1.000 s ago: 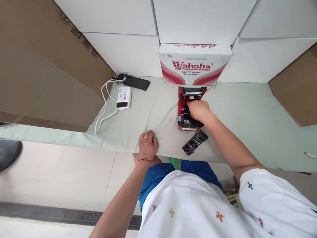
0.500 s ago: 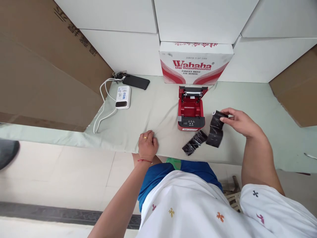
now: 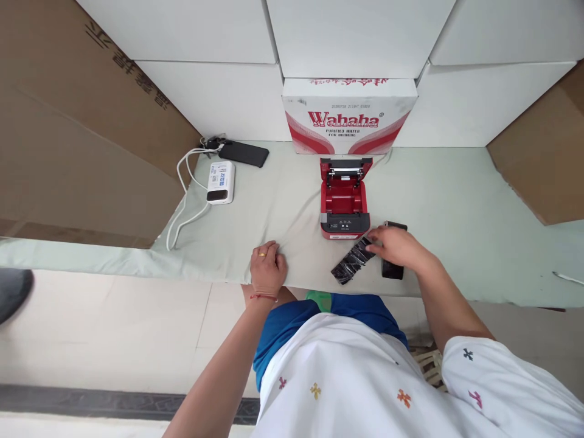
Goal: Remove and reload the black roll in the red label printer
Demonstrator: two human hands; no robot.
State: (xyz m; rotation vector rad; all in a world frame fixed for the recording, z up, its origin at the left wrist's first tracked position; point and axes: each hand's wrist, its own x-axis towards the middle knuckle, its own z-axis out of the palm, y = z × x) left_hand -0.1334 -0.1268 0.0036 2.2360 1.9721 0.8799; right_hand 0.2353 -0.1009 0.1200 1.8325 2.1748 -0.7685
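Note:
My left hand (image 3: 268, 267) rests at the table's front edge with its fingers curled in and nothing visible in them. My right hand (image 3: 396, 244) reaches over the black roll (image 3: 392, 270); its thumb and fingertips pinch the upper end of a crumpled black strip (image 3: 351, 261). Part of the roll is hidden under that hand. Just behind the strip stands a small red and black printer (image 3: 345, 226), its lid raised and its red inner bay bare.
A Wahaha carton (image 3: 350, 118) stands behind the printer against white boxes (image 3: 210, 97). At the left lie a black phone (image 3: 244, 153), a white device (image 3: 221, 182) and white cables (image 3: 179, 213). Brown cartons (image 3: 91, 152) flank the table (image 3: 438, 201).
My right hand has let go of the black roll, which now lies on the table, and has moved left to the crumpled strip. The view has shifted slightly.

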